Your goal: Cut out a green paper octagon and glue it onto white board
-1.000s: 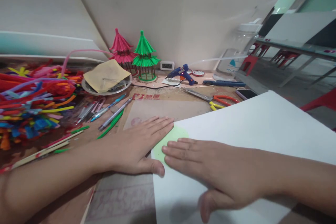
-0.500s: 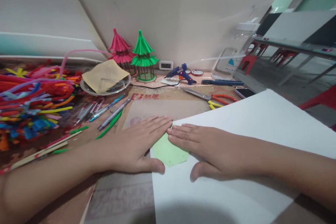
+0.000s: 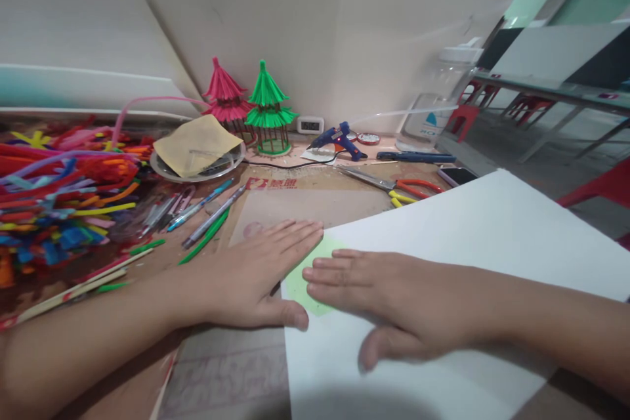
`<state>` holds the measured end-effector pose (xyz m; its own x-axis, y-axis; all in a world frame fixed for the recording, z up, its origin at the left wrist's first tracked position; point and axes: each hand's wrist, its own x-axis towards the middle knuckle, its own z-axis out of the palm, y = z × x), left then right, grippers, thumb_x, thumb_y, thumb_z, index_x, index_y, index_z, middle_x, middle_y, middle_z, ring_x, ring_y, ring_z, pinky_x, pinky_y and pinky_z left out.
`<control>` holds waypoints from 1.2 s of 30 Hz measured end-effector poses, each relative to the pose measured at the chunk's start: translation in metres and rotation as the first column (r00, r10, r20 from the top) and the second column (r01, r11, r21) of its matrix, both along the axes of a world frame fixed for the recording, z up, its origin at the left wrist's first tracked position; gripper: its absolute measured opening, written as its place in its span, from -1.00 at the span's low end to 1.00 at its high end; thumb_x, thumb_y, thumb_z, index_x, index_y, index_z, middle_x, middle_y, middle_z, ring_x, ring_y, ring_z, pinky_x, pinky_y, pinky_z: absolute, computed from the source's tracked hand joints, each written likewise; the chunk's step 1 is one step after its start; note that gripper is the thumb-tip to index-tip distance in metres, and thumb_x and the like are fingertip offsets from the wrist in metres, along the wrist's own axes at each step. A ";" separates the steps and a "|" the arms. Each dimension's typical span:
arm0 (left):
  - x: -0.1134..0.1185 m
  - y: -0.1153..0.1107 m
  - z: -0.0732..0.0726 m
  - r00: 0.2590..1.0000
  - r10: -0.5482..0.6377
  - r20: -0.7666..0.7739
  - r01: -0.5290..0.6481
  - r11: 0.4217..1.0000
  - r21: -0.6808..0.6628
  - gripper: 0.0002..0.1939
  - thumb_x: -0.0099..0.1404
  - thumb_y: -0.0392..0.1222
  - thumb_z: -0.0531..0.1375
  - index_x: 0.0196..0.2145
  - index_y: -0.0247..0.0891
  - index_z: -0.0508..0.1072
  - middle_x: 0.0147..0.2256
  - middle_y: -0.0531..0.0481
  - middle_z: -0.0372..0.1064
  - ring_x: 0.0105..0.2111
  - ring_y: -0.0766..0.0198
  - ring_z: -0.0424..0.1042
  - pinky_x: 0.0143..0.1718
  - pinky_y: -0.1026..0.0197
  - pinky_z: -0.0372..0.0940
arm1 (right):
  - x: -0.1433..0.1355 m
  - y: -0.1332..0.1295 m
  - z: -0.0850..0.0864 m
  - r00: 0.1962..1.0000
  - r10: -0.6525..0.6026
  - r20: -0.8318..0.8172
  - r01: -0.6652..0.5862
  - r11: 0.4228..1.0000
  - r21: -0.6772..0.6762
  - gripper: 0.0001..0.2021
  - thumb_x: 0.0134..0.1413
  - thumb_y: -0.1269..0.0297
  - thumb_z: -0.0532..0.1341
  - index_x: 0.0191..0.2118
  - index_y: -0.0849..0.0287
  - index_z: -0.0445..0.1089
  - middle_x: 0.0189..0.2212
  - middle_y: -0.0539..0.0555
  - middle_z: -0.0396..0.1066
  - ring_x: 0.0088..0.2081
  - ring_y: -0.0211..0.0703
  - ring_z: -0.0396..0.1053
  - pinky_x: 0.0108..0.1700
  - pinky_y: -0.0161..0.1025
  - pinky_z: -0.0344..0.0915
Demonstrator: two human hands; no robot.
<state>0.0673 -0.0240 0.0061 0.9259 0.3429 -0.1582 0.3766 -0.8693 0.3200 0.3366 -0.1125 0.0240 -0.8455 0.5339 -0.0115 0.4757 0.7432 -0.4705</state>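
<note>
A small light green piece of paper (image 3: 300,283) with angled edges lies on a corner of a large white sheet (image 3: 443,226). My left hand (image 3: 260,269) rests flat along the left edge of the sheet, its fingertips beside the green paper and its thumb out over the white. Across the green paper lies my right hand (image 3: 384,289), palm down with fingers stretched and thumb apart, hiding much of the piece. Neither hand grips anything.
Bundled pipe cleaners (image 3: 59,190) and pens (image 3: 214,216) lie on the left. Behind stand a red pagoda model (image 3: 224,88), a green pagoda model (image 3: 270,102), a glue gun (image 3: 339,140) and a small clock (image 3: 310,125). Scissors (image 3: 374,179) and a bottle (image 3: 430,111) are to the right.
My right hand has slid toward me over the green paper, uncovering the paper's far part and covering more of its middle. My left hand has stayed in place.
</note>
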 end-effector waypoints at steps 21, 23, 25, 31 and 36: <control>0.002 -0.002 0.006 1.000 -0.016 0.004 0.016 1.000 0.006 0.09 0.28 0.42 0.16 0.47 -0.30 -0.14 0.44 -0.32 -0.26 0.44 -0.14 -0.17 0.42 -0.16 -0.12 | -0.008 0.000 -0.005 0.982 0.039 -0.184 -0.048 0.998 -0.047 -0.35 0.34 0.03 0.21 0.38 0.32 0.18 0.35 0.29 0.19 0.40 -0.02 0.10 0.45 -0.08 -0.01; 0.002 -0.002 0.006 1.000 -0.024 0.012 0.024 1.000 0.012 0.09 0.28 0.41 0.16 0.47 -0.29 -0.14 0.44 -0.31 -0.25 0.44 -0.13 -0.17 0.42 -0.14 -0.13 | -0.008 0.001 -0.006 0.985 -0.053 -0.163 0.054 0.999 0.004 -0.31 0.31 -0.02 0.22 0.39 0.31 0.18 0.38 0.33 0.12 0.42 0.06 0.06 0.44 0.01 0.00; 0.002 -0.003 0.007 1.000 -0.021 0.010 0.021 1.000 0.006 0.09 0.28 0.41 0.16 0.47 -0.30 -0.14 0.44 -0.31 -0.26 0.44 -0.13 -0.17 0.42 -0.14 -0.13 | -0.008 0.001 -0.005 0.987 -0.063 -0.148 0.065 0.998 0.011 -0.29 0.29 -0.03 0.23 0.38 0.32 0.19 0.39 0.34 0.10 0.42 0.08 0.05 0.43 0.02 0.02; 0.004 -0.004 0.010 1.000 0.002 0.007 -0.002 0.999 -0.038 0.09 0.28 0.41 0.17 0.47 -0.35 -0.10 0.44 -0.35 -0.26 0.43 -0.20 -0.16 0.41 -0.21 -0.11 | -0.006 0.002 -0.002 0.983 -0.005 -0.183 -0.011 0.996 -0.087 -0.34 0.33 -0.02 0.19 0.36 0.32 0.22 0.35 0.29 0.22 0.40 -0.03 0.11 0.43 -0.10 0.02; 0.004 -0.003 0.010 0.999 -0.012 0.039 0.013 0.999 -0.031 0.05 0.29 0.39 0.17 0.47 -0.28 -0.09 0.44 -0.32 -0.23 0.43 -0.19 -0.15 0.41 -0.20 -0.12 | -0.005 0.002 0.001 0.986 0.005 -0.167 -0.019 0.996 -0.082 -0.32 0.28 -0.01 0.25 0.38 0.26 0.21 0.36 0.28 0.19 0.40 0.01 0.10 0.44 -0.05 -0.01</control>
